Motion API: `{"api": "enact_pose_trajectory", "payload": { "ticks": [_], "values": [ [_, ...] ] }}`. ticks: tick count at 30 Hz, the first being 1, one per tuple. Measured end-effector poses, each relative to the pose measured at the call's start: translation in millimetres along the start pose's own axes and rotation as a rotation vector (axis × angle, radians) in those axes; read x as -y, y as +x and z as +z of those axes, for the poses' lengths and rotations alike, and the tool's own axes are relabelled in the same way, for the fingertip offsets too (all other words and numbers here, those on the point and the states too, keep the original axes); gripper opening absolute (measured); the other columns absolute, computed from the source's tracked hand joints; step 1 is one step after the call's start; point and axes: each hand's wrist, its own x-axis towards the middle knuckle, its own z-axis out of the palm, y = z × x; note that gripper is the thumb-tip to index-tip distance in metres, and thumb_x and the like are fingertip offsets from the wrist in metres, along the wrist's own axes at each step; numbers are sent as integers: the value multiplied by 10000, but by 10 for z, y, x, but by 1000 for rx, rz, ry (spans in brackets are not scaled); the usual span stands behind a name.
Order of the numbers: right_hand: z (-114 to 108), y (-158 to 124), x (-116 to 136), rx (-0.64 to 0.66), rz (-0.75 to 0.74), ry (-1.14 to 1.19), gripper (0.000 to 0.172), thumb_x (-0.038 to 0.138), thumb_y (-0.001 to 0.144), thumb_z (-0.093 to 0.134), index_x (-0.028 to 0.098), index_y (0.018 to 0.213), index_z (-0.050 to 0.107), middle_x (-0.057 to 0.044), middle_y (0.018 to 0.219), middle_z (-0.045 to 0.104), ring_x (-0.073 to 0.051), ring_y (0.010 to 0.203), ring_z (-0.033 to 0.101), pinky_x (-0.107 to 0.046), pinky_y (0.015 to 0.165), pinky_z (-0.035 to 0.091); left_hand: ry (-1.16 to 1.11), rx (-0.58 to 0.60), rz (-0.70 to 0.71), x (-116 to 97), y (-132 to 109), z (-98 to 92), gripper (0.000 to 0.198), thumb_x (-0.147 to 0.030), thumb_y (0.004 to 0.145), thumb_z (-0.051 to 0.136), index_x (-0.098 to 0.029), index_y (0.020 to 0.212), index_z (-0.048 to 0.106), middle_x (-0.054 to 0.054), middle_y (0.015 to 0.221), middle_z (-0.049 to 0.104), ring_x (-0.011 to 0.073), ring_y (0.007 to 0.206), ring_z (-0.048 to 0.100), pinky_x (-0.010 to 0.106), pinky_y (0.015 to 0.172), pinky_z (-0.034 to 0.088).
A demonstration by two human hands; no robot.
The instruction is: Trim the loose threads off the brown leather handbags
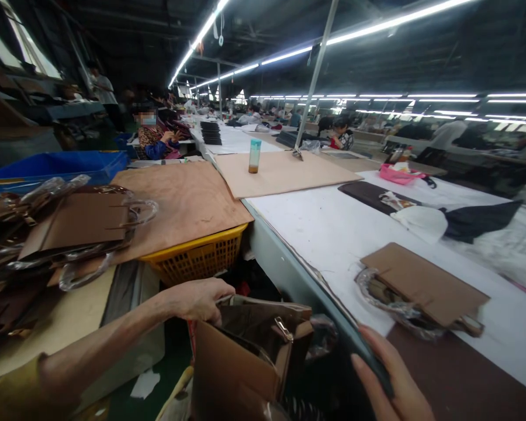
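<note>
My left hand is closed on the upper rim of a brown handbag, which hangs tilted with its mouth open, beside the table edge. A zipper pull shows at the bag's opening, and clear plastic wrap sticks out on its right. At the bottom right, my right hand has its fingers apart at the table's edge, with no bag in it; part of it is cut off by the frame. Another brown handbag, its handles wrapped in plastic, lies on the white tabletop beyond that hand.
Several brown bags are piled on the left, before a blue bin. A yellow crate sits under a wooden board. A teal-lidded bottle stands on a beige board. People work at tables farther back.
</note>
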Motion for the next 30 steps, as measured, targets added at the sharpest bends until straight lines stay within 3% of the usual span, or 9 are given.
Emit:
{"api": "enact_pose_trajectory", "payload": {
  "ticks": [4,6,8,11,14,19,23,25,30],
  "values": [
    [120,228,499,215,-182,-171,604,400,697,629,223,1255,482,-66,1325,466,-270,1231,375,-391,1053,253,-4,28,-1,-33,-9,58,275,-181,556,550,-185,826,597,-43,746,572,154,687,503,194,544,359],
    [213,366,625,400,-212,-232,566,326,673,650,233,1217,524,-52,1265,525,-264,1169,440,-371,1011,302,-14,29,8,-34,-39,87,298,-169,557,537,-188,847,604,-39,769,582,162,720,510,196,579,372],
    [275,473,671,611,-234,-249,351,254,677,619,229,1026,638,-17,1022,651,-227,950,568,-310,852,419,-49,33,37,-20,-85,110,339,-148,559,518,-193,882,611,-39,806,591,167,762,517,196,624,380],
    [309,542,644,825,-216,-142,152,218,726,530,191,792,665,36,696,636,-152,666,570,-224,612,425,-176,82,96,24,-166,138,417,-108,577,477,-200,961,612,-40,885,605,168,826,526,196,693,384],
    [321,540,592,859,-163,-6,188,245,757,505,170,820,665,38,704,626,-143,664,558,-208,599,414,-283,131,117,72,-220,155,455,-86,606,448,-201,1016,608,-38,930,613,172,870,531,197,735,385],
    [350,555,586,863,-129,17,182,238,746,531,173,833,676,29,727,633,-155,699,567,-217,633,424,-328,117,102,100,-197,155,461,-79,602,462,-204,1020,610,-47,918,613,171,886,532,187,736,390],
    [339,572,646,866,-109,120,347,252,759,543,187,1089,630,-16,1012,648,-201,913,574,-277,824,420,-340,98,101,102,-173,176,428,-76,593,472,-186,978,623,-46,900,620,168,869,538,191,736,396],
    [323,569,680,918,-101,196,371,272,778,527,183,1127,613,-35,1088,623,-214,969,560,-295,860,407,-383,103,99,106,-181,198,410,-82,605,473,-177,975,624,-39,913,627,171,874,543,198,742,405],
    [318,567,698,1037,-87,311,255,261,779,527,157,961,673,-18,892,624,-178,808,579,-243,709,441,-456,118,85,106,-215,233,403,-96,618,473,-170,984,624,-34,934,633,178,898,547,211,771,418]
  ]
}}
